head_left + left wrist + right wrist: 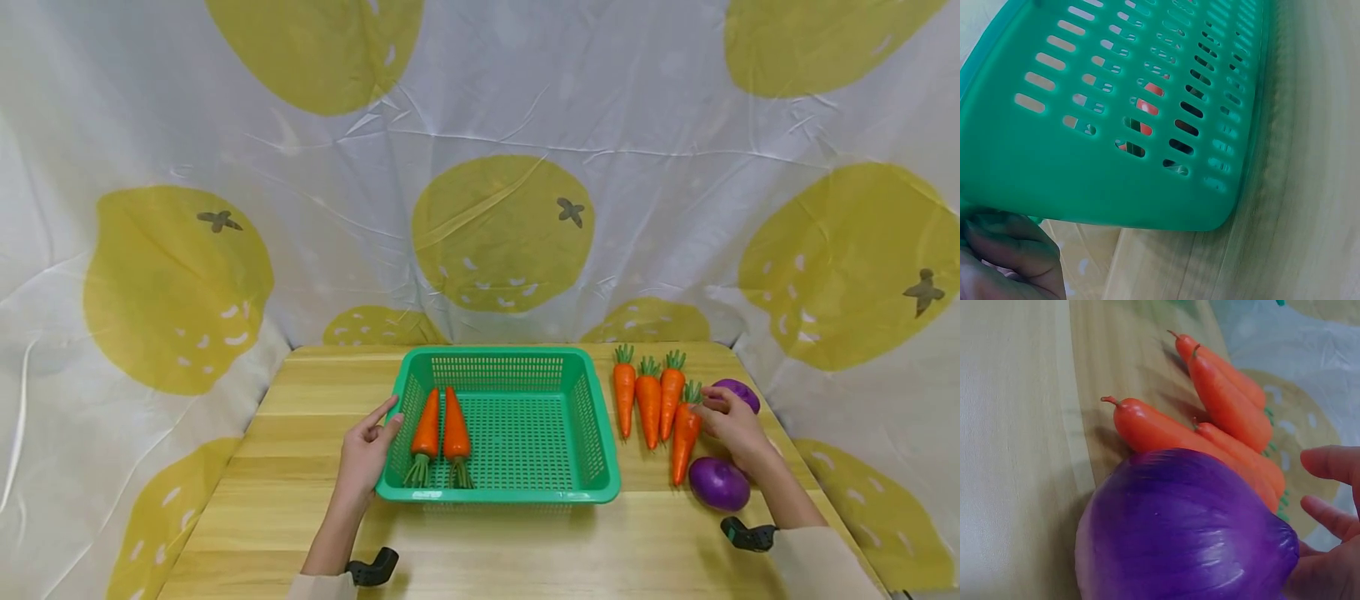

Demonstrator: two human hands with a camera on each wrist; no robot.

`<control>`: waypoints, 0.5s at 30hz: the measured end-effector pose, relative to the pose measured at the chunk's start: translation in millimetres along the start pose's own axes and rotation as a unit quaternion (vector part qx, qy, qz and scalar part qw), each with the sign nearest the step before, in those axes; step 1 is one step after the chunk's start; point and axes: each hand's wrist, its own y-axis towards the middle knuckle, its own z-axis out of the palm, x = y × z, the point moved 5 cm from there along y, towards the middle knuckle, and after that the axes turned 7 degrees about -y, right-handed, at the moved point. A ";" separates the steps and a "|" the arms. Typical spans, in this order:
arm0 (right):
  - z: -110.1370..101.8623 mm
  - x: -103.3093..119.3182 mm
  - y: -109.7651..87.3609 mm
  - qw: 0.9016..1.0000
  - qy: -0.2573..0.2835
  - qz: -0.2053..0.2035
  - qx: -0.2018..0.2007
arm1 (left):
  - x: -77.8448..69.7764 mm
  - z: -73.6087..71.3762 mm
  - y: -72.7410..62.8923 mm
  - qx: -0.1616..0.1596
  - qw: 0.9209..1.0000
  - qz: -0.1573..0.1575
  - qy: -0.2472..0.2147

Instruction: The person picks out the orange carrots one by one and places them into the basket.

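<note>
**Working Layout: One Side Braced, One Side Reaching**

**Head view.** The green basket (495,497) sits on the wooden table (277,475) and serves as the reference point. The left hand (365,454) pinches the basket's left rim; this grip probably keeps the basket from sliding. Two inner carrots (456,425) lie side by side in the basket's left part, leafy ends at its near wall, an alignment that likely saves room. To the right of the basket lie four outer carrots (624,392), leafy ends away from the wearer. Two purple onions (718,483) lie farther right of the basket. The right hand (738,429) is at the leafy end of the outer carrot farthest from the basket; contact cannot be confirmed.

**Left wrist view.** Bent fingers sit at the basket's rim, near a corner. Orange shows through the slots of the basket's wall.

**Right wrist view.** Thumb and fingers are spread, with a visible gap and nothing pinched. One onion fills the foreground; the outer carrots lie on the basket's side of it. The spread presumably gives clearance around the leafy ends, which are mostly hidden here.
</note>
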 end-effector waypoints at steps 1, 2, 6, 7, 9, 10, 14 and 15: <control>0.9 -0.8 0.8 1.000 -0.013 -0.001 0.004 | -0.8 0.1 0.1 -0.001 1.000 0.002 0.000; 2.0 -1.7 1.6 1.000 -0.023 -0.001 0.009 | -1.5 0.2 0.2 -0.001 1.000 0.003 -0.001; 6.1 -7.5 5.6 0.999 -0.040 0.009 0.025 | -2.3 0.6 0.4 -0.001 1.000 0.004 0.000; 7.0 -9.2 6.5 0.999 -0.041 0.013 0.027 | -1.9 0.7 0.3 0.000 1.000 0.002 0.000; 8.7 -12.2 8.0 0.999 -0.039 0.019 0.031 | -1.1 0.9 0.2 0.001 1.000 0.000 0.000; 9.3 -13.4 8.6 0.998 -0.041 0.020 0.031 | -0.7 1.0 0.1 0.001 1.000 -0.001 -0.001; 11.1 -14.4 10.5 0.998 -0.062 0.012 0.021 | 0.3 0.6 0.0 -0.002 1.000 -0.003 -0.001; 11.6 -14.3 11.1 0.998 -0.066 0.008 0.018 | 0.4 0.4 0.2 -0.003 1.000 -0.004 -0.001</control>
